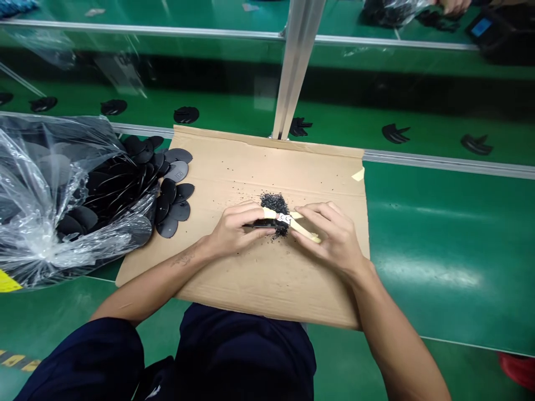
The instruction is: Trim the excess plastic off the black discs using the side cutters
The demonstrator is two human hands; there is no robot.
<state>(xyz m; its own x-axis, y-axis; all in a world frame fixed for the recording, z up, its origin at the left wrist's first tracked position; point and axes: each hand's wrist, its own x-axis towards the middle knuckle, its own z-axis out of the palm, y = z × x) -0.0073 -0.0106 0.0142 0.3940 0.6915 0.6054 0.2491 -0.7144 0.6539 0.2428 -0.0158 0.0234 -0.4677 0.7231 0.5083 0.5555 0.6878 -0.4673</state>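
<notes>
My left hand (pixel 241 226) is closed around a thin black plastic piece (pixel 261 223), seen nearly edge-on and partly hidden by the fingers. Something pale yellow covers one of its fingertips. My right hand (pixel 332 234) grips a pair of nippers (pixel 305 230) with pale yellow handles, their jaws pointing left at the black piece. Whether the jaws touch it I cannot tell. Both hands are over a heap of small black clippings (pixel 273 201) on a cardboard sheet (pixel 251 278). To the left, several black oval discs (pixel 179 210) lie on the cardboard's edge.
A clear plastic bag (pixel 42 223) full of black discs stands at the left. A metal post (pixel 297 72) rises behind the cardboard. Black parts (pixel 186 115) are spaced along the green surface beyond. Another person's hand (pixel 455 6) shows at the top right, near a dark box (pixel 505 33).
</notes>
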